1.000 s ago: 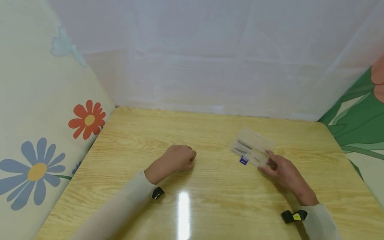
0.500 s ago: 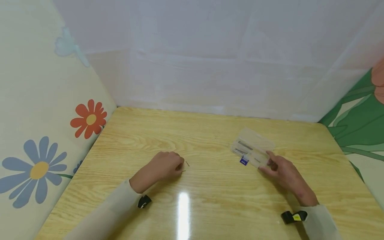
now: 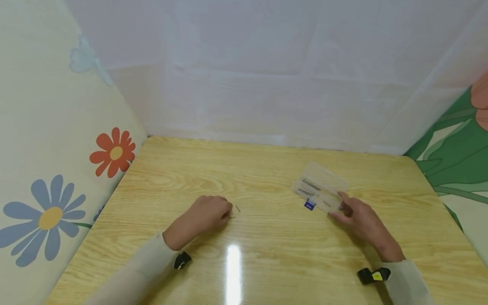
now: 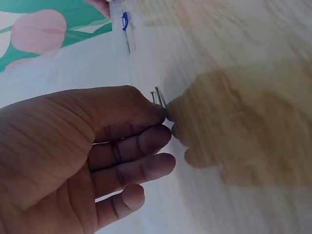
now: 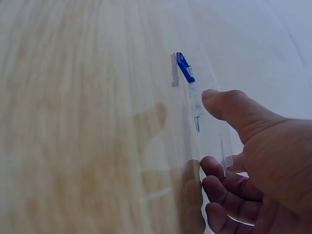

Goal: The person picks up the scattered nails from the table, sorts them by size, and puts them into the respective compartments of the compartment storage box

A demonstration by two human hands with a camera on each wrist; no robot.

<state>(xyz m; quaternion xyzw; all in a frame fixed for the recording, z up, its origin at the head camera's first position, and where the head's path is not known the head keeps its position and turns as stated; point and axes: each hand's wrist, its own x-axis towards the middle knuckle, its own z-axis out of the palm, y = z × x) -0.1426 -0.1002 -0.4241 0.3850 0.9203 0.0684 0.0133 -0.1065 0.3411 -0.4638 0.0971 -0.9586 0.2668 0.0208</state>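
My left hand (image 3: pixel 202 216) is low over the wooden table with fingers curled. Thumb and index finger come together at the end of a small nail (image 3: pixel 232 217), which appears pinched between them; its end is hidden. Another nail (image 3: pixel 238 208) lies just beyond the fingertips. In the left wrist view both thin nails (image 4: pixel 158 95) show past the thumb. To the right, my right hand (image 3: pixel 358 216) grips the near right end of an open clear plastic box (image 3: pixel 324 195), thumb on one side and fingers on the other. A blue latch (image 3: pixel 310 204) sticks out from its front edge.
Long dark nails (image 3: pixel 311 184) lie in the box's compartments, and its clear lid (image 3: pixel 324 173) is folded back. The wooden table (image 3: pixel 267 254) meets a white cloth wall (image 3: pixel 244 106) behind. Flower-printed panels (image 3: pixel 49 218) stand at the sides.
The left hand has moved left and slightly nearer, uncovering the two nails on the table, and then drawn close to one of them. The right hand and the box have stayed in place.
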